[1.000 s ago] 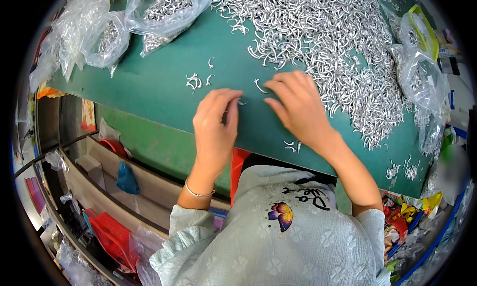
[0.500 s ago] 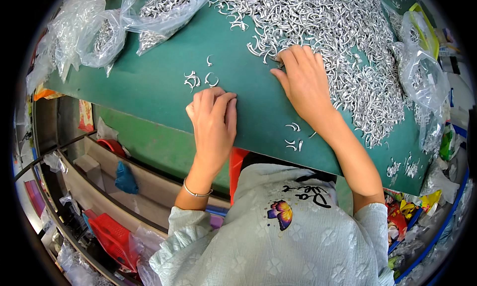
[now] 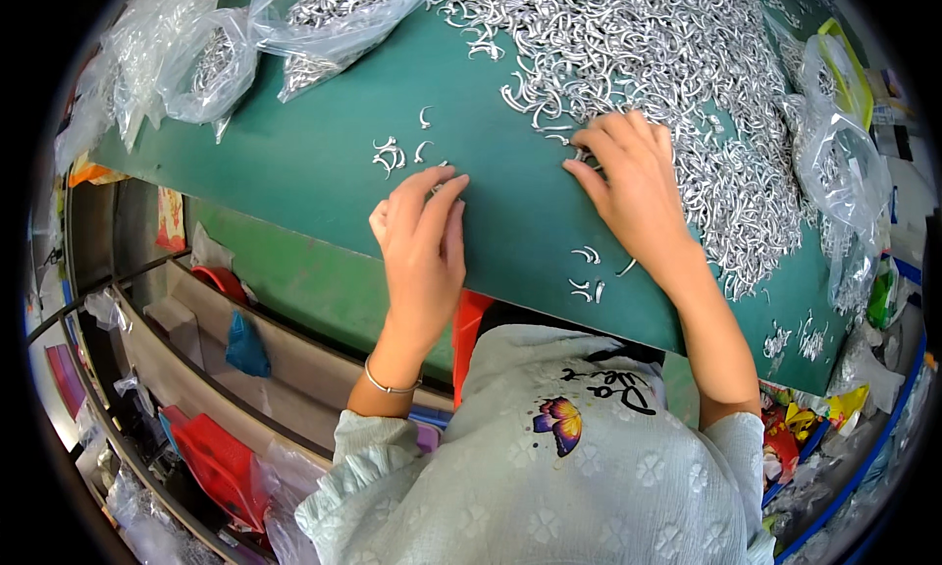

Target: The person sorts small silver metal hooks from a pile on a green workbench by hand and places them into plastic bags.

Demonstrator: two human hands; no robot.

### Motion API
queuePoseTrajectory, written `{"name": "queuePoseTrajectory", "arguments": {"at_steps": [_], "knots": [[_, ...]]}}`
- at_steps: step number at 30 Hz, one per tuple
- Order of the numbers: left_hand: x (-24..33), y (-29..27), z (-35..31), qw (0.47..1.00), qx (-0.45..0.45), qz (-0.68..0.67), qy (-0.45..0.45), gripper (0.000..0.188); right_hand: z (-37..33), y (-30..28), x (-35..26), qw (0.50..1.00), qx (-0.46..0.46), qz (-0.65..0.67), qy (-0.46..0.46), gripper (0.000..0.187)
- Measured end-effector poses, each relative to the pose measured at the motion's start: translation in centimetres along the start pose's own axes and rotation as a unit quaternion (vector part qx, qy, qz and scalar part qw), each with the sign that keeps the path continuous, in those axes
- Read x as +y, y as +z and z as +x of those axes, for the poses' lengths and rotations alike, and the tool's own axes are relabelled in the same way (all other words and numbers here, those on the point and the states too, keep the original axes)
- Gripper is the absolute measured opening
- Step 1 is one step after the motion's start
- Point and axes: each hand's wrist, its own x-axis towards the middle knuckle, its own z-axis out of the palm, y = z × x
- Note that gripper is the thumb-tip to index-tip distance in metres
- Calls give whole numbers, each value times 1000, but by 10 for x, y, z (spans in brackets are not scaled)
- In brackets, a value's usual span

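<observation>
A big heap of small curved silver metal pieces (image 3: pixel 628 54) covers the far right of the green table (image 3: pixel 510 241). At the heap's near edge, my right hand (image 3: pixel 633 177) is curled, with a bit of one piece (image 3: pixel 586 159) showing between thumb and fingers. My left hand (image 3: pixel 417 236) is closed just above the tabletop, farther left, with a glint of metal at its fingertips; most of what it grips is hidden. Beyond its fingers lie a few loose curved pieces (image 3: pixel 390 155). Between my forearms, near the front edge, rests another small group of pieces (image 3: pixel 587 256).
Clear plastic bags of metal pieces (image 3: pixel 339 35) stand at the far left. Another clear bag (image 3: pixel 834 162) lies along the right side. Smaller bits (image 3: pixel 810 339) sit at the right front corner. A shelf-like trough (image 3: pixel 255 369) with a red basket (image 3: pixel 211 467) is below left.
My right hand has drawn slightly back and right from the heap, and a piece now shows in its fingers. Near my left fingertips, the loose pieces have shifted; that hand has barely moved.
</observation>
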Motion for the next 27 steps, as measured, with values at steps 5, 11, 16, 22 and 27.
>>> {"name": "queuePoseTrajectory", "arguments": {"at_steps": [5, 11, 16, 22, 27], "knots": [[1, -7, 0, 999, -3, 33, -37, 55, -3, -1, 7, 1000, 16, 13, 4, 9], [-15, -3, 7, 995, 35, 66, -70, 45, -5, -17, 14, 995, 35, 73, 51, 10], [-9, 0, 7, 997, 20, 65, -44, 35, -11, -26, 8, 993, 34, 78, 77, 10], [-18, 0, 20, 993, 37, 104, -51, 24, -10, -27, 6, 997, -6, 59, 54, 16], [13, 13, 5, 999, -34, -22, 30, 26, -13, -21, 7, 998, 0, -48, 44, 19]]}}
